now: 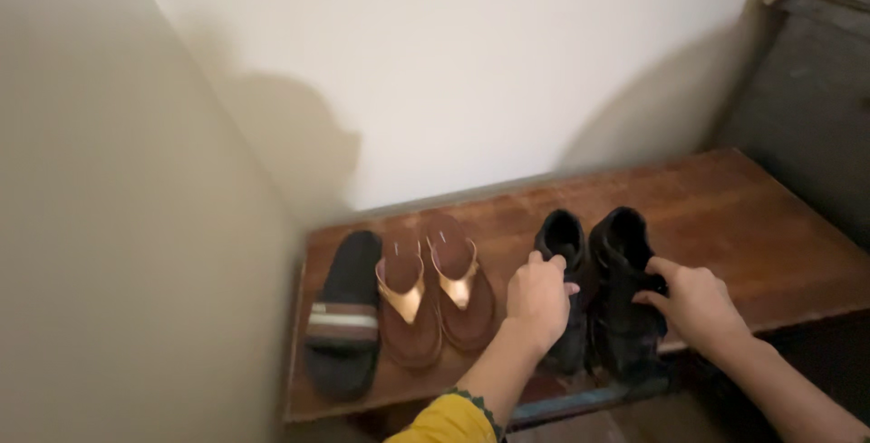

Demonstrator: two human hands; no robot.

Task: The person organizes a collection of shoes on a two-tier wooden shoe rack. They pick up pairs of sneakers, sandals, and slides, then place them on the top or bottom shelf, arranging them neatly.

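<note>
**Each hand on its own black shoe**

Two black shoes stand side by side on the wooden shelf (779,253), toes pointing away toward the white wall, their long axes running straight out from the person. The left hand (538,303) curls over the left black shoe (564,253) at its opening, fingers closed on the rim. The right hand (691,303) grips the side of the right black shoe (622,253). Copper-strapped sandals (435,293) and a black slide (344,316) lie just left.

Dim, warm light; soft shadows, blurred edges.
</note>
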